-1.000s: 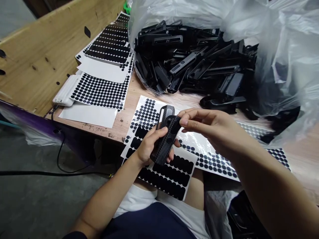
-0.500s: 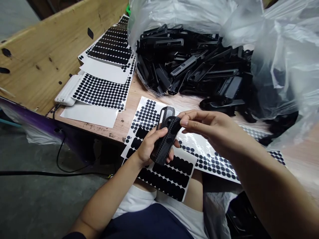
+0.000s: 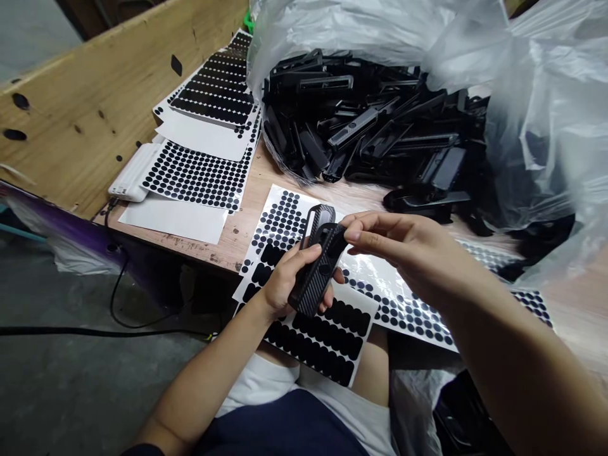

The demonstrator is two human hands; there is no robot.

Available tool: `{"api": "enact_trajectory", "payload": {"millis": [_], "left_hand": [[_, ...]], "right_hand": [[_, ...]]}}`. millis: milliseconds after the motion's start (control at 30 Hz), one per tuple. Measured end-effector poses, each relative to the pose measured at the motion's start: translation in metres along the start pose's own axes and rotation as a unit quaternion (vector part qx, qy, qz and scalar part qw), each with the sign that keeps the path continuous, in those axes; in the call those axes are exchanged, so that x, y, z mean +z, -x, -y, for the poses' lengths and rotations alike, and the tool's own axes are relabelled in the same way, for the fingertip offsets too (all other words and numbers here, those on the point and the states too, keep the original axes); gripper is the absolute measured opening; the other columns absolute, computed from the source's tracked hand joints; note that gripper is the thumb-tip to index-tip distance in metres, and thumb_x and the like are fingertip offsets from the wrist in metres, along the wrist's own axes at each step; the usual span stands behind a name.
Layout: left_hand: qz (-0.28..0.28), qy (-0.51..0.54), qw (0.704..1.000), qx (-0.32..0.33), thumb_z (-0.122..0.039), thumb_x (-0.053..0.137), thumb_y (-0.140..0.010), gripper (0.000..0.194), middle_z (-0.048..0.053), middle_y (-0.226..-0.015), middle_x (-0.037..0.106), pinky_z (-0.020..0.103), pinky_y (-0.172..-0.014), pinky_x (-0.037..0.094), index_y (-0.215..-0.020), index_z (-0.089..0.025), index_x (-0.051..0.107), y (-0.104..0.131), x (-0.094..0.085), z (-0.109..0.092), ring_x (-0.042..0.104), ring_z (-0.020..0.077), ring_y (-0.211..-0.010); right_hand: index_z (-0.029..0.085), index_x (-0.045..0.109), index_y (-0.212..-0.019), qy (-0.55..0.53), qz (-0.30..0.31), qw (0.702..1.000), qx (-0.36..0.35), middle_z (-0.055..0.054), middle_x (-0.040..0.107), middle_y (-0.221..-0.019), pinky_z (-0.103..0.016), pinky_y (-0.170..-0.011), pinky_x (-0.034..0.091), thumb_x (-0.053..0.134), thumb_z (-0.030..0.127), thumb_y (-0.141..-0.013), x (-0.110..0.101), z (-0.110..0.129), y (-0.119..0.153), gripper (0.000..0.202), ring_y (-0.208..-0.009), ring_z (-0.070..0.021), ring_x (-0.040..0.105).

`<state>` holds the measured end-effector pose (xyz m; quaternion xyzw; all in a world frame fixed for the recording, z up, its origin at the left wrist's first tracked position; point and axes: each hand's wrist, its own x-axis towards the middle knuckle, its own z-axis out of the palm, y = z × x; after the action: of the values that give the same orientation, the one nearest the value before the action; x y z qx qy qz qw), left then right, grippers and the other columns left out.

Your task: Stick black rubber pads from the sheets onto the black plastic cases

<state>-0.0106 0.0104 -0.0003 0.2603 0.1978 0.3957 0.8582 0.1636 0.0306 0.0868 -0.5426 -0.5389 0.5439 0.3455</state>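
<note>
My left hand (image 3: 288, 278) is closed around two slim black plastic parts with a carbon-fibre pattern. The front plastic part (image 3: 313, 278) lies tilted under my thumb, and its lower end points toward my lap. Behind it, the rear plastic part (image 3: 327, 211) shows a long slot with a pale strip. My right hand (image 3: 394, 237) reaches in from the right, thumb and forefinger pinched at the front part's upper end. Whether a small black piece sits between those fingertips cannot be made out. Under both hands lie a sheet of black stickers (image 3: 349, 345) and a sheet of black dots (image 3: 289, 212).
A clear plastic bag (image 3: 532, 107) spills a heap of black plastic parts (image 3: 365, 126) across the table's back. More sticker sheets (image 3: 194, 174) and a white power bank (image 3: 135, 172) with a cable lie at the left. A wooden board (image 3: 95, 95) edges that side.
The view has shifted very slightly. Both hands keep nearly the same pose on the black plastic parts.
</note>
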Motion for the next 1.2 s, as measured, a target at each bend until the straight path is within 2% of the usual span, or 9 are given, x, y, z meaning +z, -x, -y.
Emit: {"api": "enact_trajectory", "payload": {"millis": [200, 333, 467, 667, 867, 1067, 1133, 1200], "left_hand": [[0.0, -0.004, 1.0, 0.001, -0.056, 0.069, -0.085, 0.044, 0.003, -0.072, 0.069, 0.022, -0.036, 0.047, -0.091, -0.015, 0.056, 0.001, 0.001, 0.0, 0.064, 0.0148, -0.044], [-0.003, -0.006, 1.0, 0.002, -0.056, 0.068, -0.086, 0.043, 0.003, -0.072, 0.069, 0.022, -0.036, 0.047, -0.092, -0.015, 0.056, 0.001, 0.001, 0.0, 0.063, 0.0146, -0.044], [-0.004, -0.003, 1.0, 0.004, -0.058, 0.07, -0.084, 0.046, 0.003, -0.072, 0.069, 0.022, -0.036, 0.047, -0.092, -0.015, 0.056, 0.001, 0.001, 0.0, 0.063, 0.0148, -0.043], [0.003, -0.018, 1.0, 0.0, -0.06, 0.068, -0.085, 0.047, 0.003, -0.067, 0.068, 0.022, -0.037, 0.047, -0.089, -0.015, 0.056, 0.001, 0.001, 0.0, 0.061, 0.0142, -0.042], [-0.012, -0.006, 1.0, 0.003, -0.059, 0.069, -0.085, 0.048, 0.004, -0.076, 0.071, 0.023, -0.036, 0.047, -0.101, -0.015, 0.055, 0.001, 0.001, 0.001, 0.063, 0.015, -0.043], [-0.012, -0.023, 1.0, -0.002, -0.061, 0.069, -0.085, 0.052, 0.004, -0.075, 0.071, 0.021, -0.035, 0.045, -0.105, -0.015, 0.055, 0.002, 0.001, 0.0, 0.062, 0.0145, -0.042], [-0.014, -0.026, 1.0, 0.004, -0.062, 0.069, -0.084, 0.053, 0.004, -0.074, 0.07, 0.021, -0.034, 0.043, -0.105, -0.014, 0.056, 0.002, 0.001, 0.001, 0.062, 0.0141, -0.042], [-0.015, -0.024, 1.0, 0.006, -0.062, 0.068, -0.085, 0.053, 0.004, -0.074, 0.07, 0.021, -0.034, 0.042, -0.103, -0.014, 0.056, 0.002, 0.001, 0.0, 0.061, 0.014, -0.042]], "right_hand": [[0.021, 0.076, -0.077, 0.038, -0.002, 0.999, -0.023, -0.006, 0.076, -0.093, -0.04, -0.091, 0.049, 0.09, 0.061, -0.066, -0.001, 0.001, 0.001, 0.043, -0.091, -0.0246, 0.067], [0.021, 0.075, -0.078, 0.076, 0.003, 0.997, -0.035, -0.007, 0.075, -0.089, -0.042, -0.09, 0.052, 0.087, 0.066, -0.067, 0.002, 0.006, 0.0, 0.047, -0.088, -0.0257, 0.067], [0.022, 0.075, -0.076, 0.106, -0.018, 0.993, -0.041, -0.007, 0.075, -0.089, -0.042, -0.086, 0.056, 0.088, 0.066, -0.066, 0.005, 0.01, 0.001, 0.047, -0.09, -0.0278, 0.068], [0.023, 0.074, -0.079, 0.14, -0.04, 0.986, -0.087, -0.006, 0.075, -0.089, -0.043, -0.085, 0.059, 0.084, 0.06, -0.074, 0.008, 0.008, 0.006, 0.039, -0.086, -0.0254, 0.07], [0.024, 0.073, -0.087, 0.2, -0.061, 0.968, -0.139, -0.006, 0.077, -0.094, -0.045, -0.089, 0.058, 0.076, 0.043, -0.085, 0.009, 0.002, 0.011, 0.02, -0.088, -0.0255, 0.072], [0.024, 0.073, -0.093, 0.249, -0.083, 0.95, -0.167, -0.006, 0.079, -0.097, -0.046, -0.088, 0.059, 0.072, 0.036, -0.09, 0.012, 0.0, 0.015, 0.012, -0.09, -0.0268, 0.074], [0.025, 0.073, -0.094, 0.274, -0.085, 0.938, -0.194, -0.007, 0.078, -0.098, -0.046, -0.087, 0.06, 0.07, 0.033, -0.092, 0.013, -0.002, 0.016, 0.009, -0.091, -0.0269, 0.074], [0.026, 0.073, -0.093, 0.32, -0.107, 0.909, -0.244, -0.009, 0.075, -0.106, -0.047, -0.086, 0.06, 0.069, 0.032, -0.094, 0.013, -0.004, 0.017, 0.008, -0.094, -0.0276, 0.074]]}}
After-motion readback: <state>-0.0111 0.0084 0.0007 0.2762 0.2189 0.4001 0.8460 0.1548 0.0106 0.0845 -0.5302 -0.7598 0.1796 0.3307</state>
